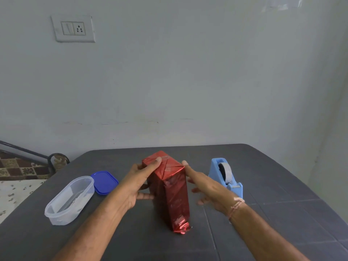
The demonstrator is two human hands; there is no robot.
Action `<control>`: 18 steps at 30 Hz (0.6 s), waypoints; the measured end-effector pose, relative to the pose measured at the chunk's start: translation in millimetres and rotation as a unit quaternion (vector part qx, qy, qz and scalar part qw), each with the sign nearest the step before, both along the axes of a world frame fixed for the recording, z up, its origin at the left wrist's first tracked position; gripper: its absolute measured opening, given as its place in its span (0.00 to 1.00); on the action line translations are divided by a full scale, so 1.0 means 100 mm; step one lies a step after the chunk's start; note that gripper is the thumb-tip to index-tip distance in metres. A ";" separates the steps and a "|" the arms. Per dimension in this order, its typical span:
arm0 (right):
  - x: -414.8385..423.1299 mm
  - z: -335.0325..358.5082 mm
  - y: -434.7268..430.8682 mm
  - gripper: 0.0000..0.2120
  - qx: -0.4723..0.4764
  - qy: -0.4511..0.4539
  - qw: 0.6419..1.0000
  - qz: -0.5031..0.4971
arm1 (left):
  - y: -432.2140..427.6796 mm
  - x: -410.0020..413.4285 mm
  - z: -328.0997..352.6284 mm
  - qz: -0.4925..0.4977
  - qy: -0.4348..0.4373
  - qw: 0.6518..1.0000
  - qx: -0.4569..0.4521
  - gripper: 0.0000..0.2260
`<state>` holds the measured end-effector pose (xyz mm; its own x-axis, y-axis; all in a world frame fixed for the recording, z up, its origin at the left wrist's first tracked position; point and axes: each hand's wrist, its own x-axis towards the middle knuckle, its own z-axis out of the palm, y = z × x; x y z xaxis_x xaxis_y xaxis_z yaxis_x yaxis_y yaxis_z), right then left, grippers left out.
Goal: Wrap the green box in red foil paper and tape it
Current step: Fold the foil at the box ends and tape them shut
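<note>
A tall box fully covered in red foil paper (pixel 171 193) stands upright on the dark grey table (pixel 263 219); no green shows. Its top end is folded into triangular flaps. My left hand (pixel 139 183) holds the box's left side, with the index finger lying along the top edge and the thumb against the side lower down. My right hand (pixel 207 185) is beside the box's right side with straight, spread fingers, the index fingertip at the upper right corner. A light blue tape dispenser (pixel 227 176) with a roll of tape stands just right of my right hand.
A clear oval plastic container (pixel 69 200) lies on the table's left part, with its blue lid (pixel 104 182) beside it. A grey wall stands behind the table's far edge. A patterned floor and a dark metal frame (pixel 54 159) are at the left.
</note>
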<state>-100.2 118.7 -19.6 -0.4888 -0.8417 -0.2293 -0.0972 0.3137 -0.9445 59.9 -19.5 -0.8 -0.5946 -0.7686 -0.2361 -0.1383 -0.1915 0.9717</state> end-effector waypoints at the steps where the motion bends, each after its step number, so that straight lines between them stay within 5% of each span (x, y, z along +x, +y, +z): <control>1: -0.01 -0.03 0.08 0.40 0.022 0.016 1.000 0.002 | 0.00 0.01 -0.01 0.009 0.003 1.000 0.005 0.36; 4: -0.01 -0.11 0.22 0.42 0.066 0.040 0.997 0.021 | 0.02 0.02 -0.04 0.020 0.013 1.000 0.016 0.39; 11: -0.08 -0.24 0.04 0.46 -0.007 -0.264 0.964 0.035 | 0.18 0.06 0.00 -0.016 0.024 0.999 0.041 0.28; 15: -0.09 -0.35 -0.04 0.39 -0.045 -0.331 0.943 0.005 | 0.08 0.15 -0.04 -0.009 0.043 0.995 0.093 0.39; 18: -0.05 -0.41 -0.06 0.38 -0.028 -0.321 0.947 0.004 | 0.09 0.18 -0.12 -0.025 0.012 0.996 0.084 0.38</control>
